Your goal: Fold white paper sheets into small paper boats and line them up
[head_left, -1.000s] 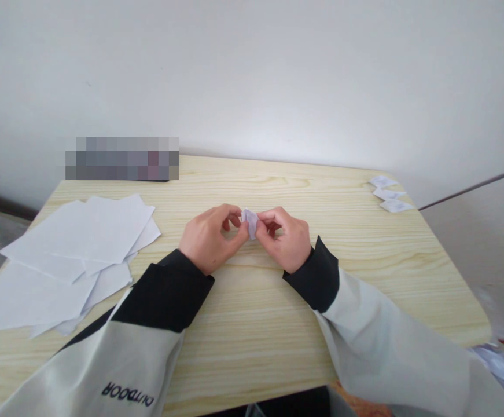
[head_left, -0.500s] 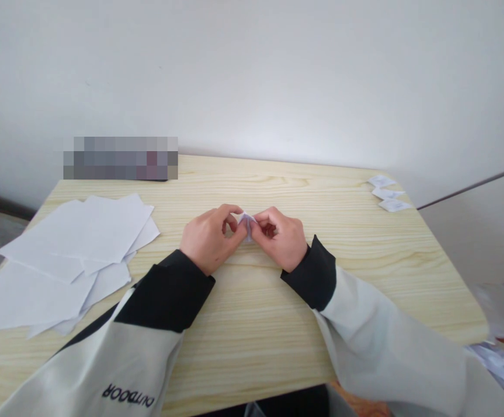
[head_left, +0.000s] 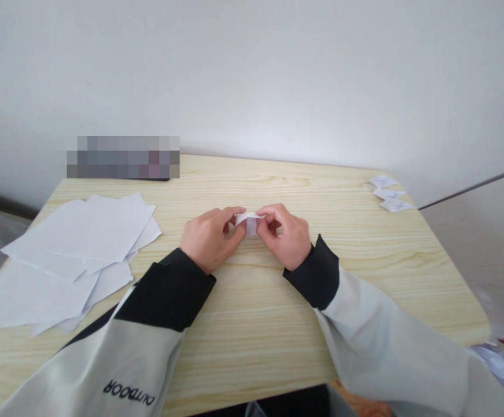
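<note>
Both my hands meet at the middle of a light wooden table [head_left: 252, 324]. My left hand [head_left: 208, 237] and my right hand [head_left: 287, 234] pinch a small folded piece of white paper [head_left: 248, 220] between thumbs and fingertips, just above the tabletop. Each hand grips one side of the piece, whose top edge lies roughly level. Most of the paper is hidden by my fingers. Both sleeves are black at the cuff and pale grey further back.
A loose pile of white paper sheets [head_left: 73, 255] lies on the table's left side. Three small folded paper pieces [head_left: 388, 194] sit at the far right corner. A blurred dark object [head_left: 121, 157] rests at the back left against the white wall.
The small paper has been turned from standing upright between my fingers to lying wider and flatter. My hands stayed in the same spot, with the fingertips shifting slightly.
</note>
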{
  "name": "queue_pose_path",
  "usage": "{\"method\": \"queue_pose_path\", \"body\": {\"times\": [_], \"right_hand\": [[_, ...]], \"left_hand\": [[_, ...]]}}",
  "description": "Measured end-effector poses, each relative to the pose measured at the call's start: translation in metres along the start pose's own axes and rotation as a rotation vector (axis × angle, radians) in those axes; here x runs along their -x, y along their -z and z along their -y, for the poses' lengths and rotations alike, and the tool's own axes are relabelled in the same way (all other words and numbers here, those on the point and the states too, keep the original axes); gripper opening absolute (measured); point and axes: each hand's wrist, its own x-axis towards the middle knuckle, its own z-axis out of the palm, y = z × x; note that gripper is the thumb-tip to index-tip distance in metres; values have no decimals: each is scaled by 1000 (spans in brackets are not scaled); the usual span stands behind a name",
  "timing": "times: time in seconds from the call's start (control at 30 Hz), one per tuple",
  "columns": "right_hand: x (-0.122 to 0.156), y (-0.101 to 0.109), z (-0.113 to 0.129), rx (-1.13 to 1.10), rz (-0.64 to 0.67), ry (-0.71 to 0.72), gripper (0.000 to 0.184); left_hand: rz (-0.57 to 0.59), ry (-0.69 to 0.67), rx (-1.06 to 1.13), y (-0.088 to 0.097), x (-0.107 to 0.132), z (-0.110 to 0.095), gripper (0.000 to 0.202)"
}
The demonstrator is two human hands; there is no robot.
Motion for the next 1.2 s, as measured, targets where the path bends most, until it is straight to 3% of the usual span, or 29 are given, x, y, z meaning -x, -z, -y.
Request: {"method": "queue_pose_path", "body": {"times": [0.2,0.4,0.53,0.7,0.87,1.03,1.2], "right_hand": [[-1,2,-1,32,-17,144,17],[-2,7,-2,84,-35,228,16],[-2,8,-6,63,-19,272,17],[-2,10,-6,-27,34,265,21],[-4,11,-5,-216,57,99,22],[-6,8,-7,-179,163,4,15],[-7,8,-8,-156,150,-31,15]], "left_hand": [[53,185,420,-1,-3,2,33],[187,356,949,10,-7,2,46],[307,405,1209,18,-9,9,44],[258,430,1099,17,-9,10,43],[199,388,945,13,-9,6,43],[157,317,909,9,-8,6,30],[119,288,867,8,-8,7,23]]}}
